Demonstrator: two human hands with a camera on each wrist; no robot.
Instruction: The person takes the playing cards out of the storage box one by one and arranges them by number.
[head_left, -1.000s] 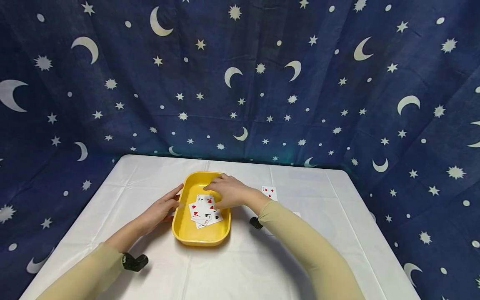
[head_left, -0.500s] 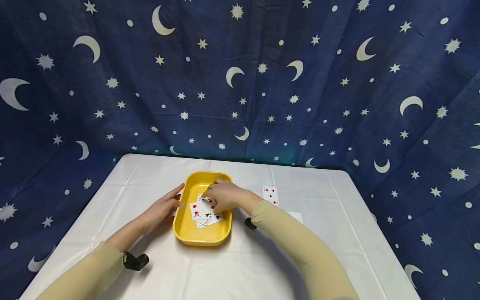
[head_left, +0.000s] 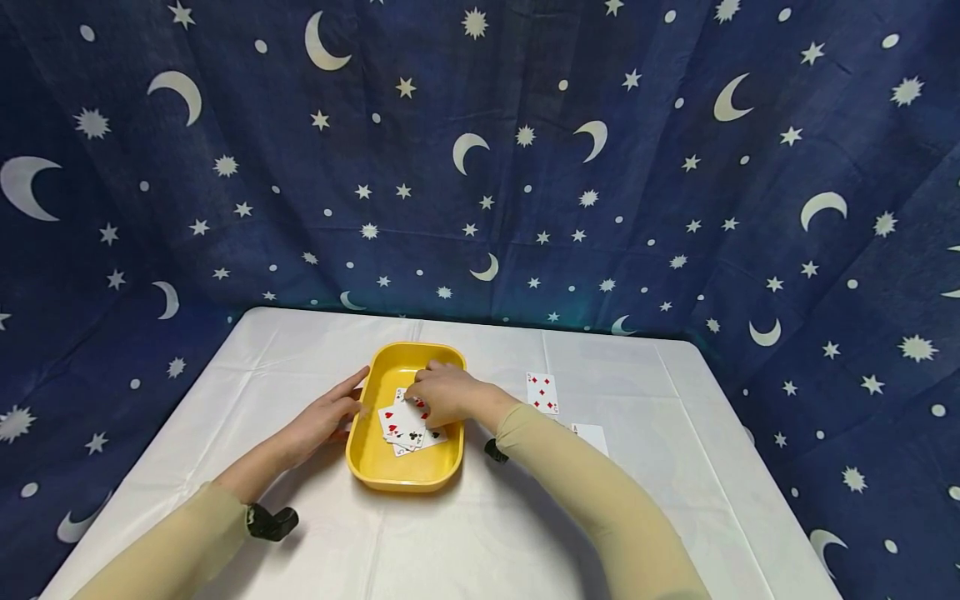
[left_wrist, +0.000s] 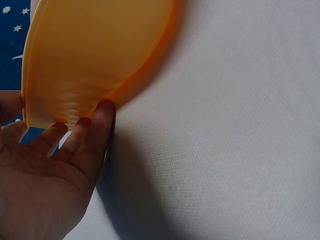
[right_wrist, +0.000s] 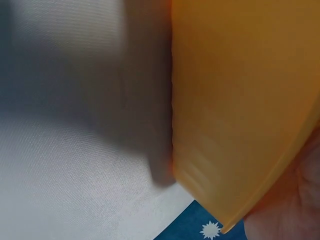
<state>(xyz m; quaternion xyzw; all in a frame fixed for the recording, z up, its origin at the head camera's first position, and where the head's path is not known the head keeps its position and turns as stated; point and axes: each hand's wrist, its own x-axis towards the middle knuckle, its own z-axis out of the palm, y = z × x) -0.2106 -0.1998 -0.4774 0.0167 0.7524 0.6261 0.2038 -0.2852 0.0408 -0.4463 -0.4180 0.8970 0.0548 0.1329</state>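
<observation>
Several overlapping playing cards (head_left: pixel 401 422), face up with hearts, spades and clubs showing, lie in a yellow tray (head_left: pixel 401 484). My right hand (head_left: pixel 448 395) reaches over the tray's right rim, bent fingers down on the upper right of the pile. It partly covers the cards, and whether it pinches one is hidden. In the right wrist view the tray's outer wall (right_wrist: pixel 240 100) blocks most of that hand. My left hand (head_left: pixel 318 427) is at the tray's left side. In the left wrist view its extended fingers (left_wrist: pixel 102 117) touch the outer wall.
A five of diamonds (head_left: pixel 542 392) lies face up on the white-covered table (head_left: pixel 450 550), right of the tray. Another card (head_left: pixel 592 437) lies nearer, partly hidden by my right sleeve. A dark blue curtain (head_left: pixel 480 167) with moons and stars hangs behind the table.
My right hand has lowered onto the cards and its fingers have bent. The club-marked card in the pile has shifted slightly. My left hand and the tray stay in place.
</observation>
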